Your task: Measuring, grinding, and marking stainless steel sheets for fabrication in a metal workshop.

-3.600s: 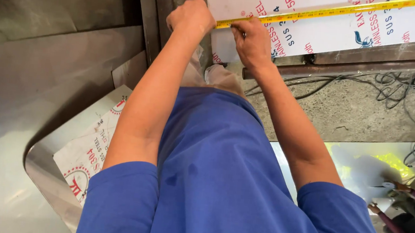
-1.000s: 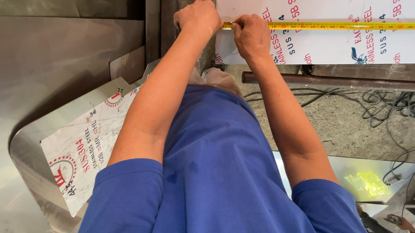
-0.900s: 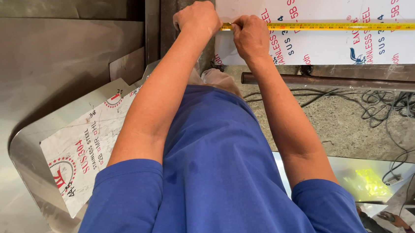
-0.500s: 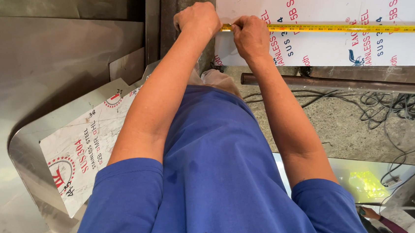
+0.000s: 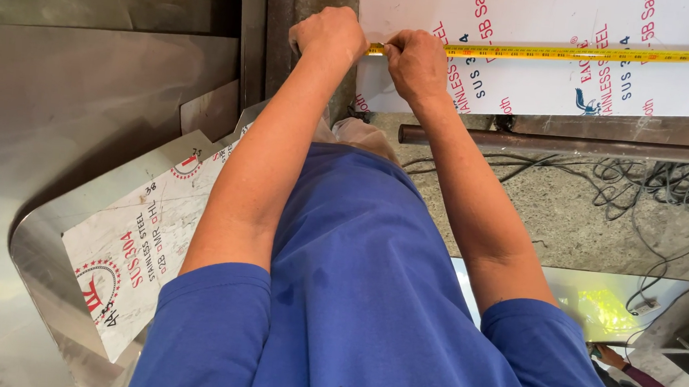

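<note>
Top centre of frame, left hand [image 5: 328, 37] fisted on the white film-covered steel sheet [image 5: 538, 20] edge, right hand [image 5: 416, 60] pinching the yellow tape measure [image 5: 585, 53] end flat against the sheet

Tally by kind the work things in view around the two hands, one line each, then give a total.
Yellow tape measure: 1
White film-covered steel sheets: 2, one under the tape, one at lower left
Brown metal pipe: 1
Person's own hands at the tape end: 2, left hand, right hand
Total: 6
</note>
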